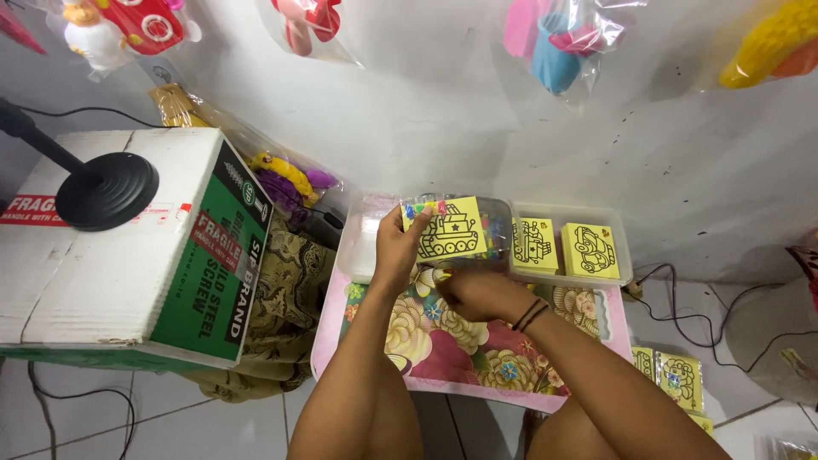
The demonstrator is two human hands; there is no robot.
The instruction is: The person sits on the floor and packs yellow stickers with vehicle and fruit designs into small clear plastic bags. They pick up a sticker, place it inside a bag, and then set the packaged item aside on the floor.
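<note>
The left hand (396,247) has the card (452,228): thumb and fingers closed on its left edge, holding it upright just left of the frame's centre, above the tray (477,353). It is a yellow card with a black line drawing of a tank and a few small coloured bits along its top edge. It looks thin and very light, stiff enough to stand from one edge yet likely to crease under a hard squeeze; a gentle edge pinch like this one seems the right hold, and the face may be glossy or tacky, though that cannot be told from here.

The right hand (477,294) sits just below the card, fingers curled under. Whether it has hold of anything is hidden by its own knuckles; dark bands ring the wrist.

Behind the card stands a clear tub (503,211) with coloured bits inside, and to its right a shallow clear box (620,243) with two more yellow stacks (590,251). Below both lies the floral tray across the person's lap. More yellow cards (677,379) lie at lower right on the floor.

At left, a green and white carton (204,255) carries a black stand base (106,189). Bagged toys (558,38) hang along the top of the frame.
</note>
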